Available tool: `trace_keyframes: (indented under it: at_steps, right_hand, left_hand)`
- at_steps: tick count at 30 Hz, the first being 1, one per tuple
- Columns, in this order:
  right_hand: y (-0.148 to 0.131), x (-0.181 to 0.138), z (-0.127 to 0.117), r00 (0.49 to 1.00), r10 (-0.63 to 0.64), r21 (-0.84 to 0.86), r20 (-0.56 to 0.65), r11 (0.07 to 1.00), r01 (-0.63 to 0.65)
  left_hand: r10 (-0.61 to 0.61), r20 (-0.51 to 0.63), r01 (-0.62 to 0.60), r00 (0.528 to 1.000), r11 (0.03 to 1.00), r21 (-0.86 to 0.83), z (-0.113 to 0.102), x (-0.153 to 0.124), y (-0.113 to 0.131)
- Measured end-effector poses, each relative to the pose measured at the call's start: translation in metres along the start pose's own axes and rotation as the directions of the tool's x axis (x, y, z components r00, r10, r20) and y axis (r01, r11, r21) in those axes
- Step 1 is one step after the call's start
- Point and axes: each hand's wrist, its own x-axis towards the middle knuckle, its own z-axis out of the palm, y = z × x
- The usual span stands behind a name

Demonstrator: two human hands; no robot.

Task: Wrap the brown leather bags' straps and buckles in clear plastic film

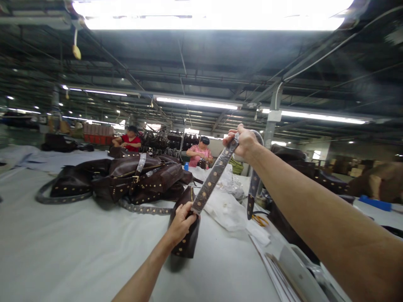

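A dark brown studded leather bag (pixel 186 241) stands on the white table, seen from its narrow side. My left hand (pixel 181 222) is closed at its top edge, where a studded strap (pixel 214 178) wrapped in clear plastic begins. Raised high to the right, my right hand (pixel 242 141) is closed around the strap and holds it up at a slant. Beyond that hand the strap loops over, and its free end (pixel 250 206) hangs down with the dark tip outside the plastic.
Several brown studded bags (pixel 138 176) lie heaped at the left. Crumpled clear plastic (pixel 229 184) and yellow-handled scissors (pixel 260 219) are on the table (pixel 78 251). More dark bags stand at the right. Two co-workers, in red (pixel 130 140) and pink (pixel 200 152), work across the table.
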Motion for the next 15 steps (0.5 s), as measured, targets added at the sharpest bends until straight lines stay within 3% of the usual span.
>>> trace_keyframes:
  at_steps: [3,15]
  right_hand:
    - [0.000,0.001,-0.004,1.000,-0.004,0.005,-0.006,1.000,0.004]
    - [-0.004,0.003,-0.014,0.999,0.004,0.025,-0.038,1.000,-0.004]
  left_hand:
    - [0.030,-0.085,-0.023,0.996,0.997,0.078,0.001,0.000,0.001]
    - [0.109,-0.165,-0.074,0.980,0.976,0.203,0.011,0.008,-0.012]
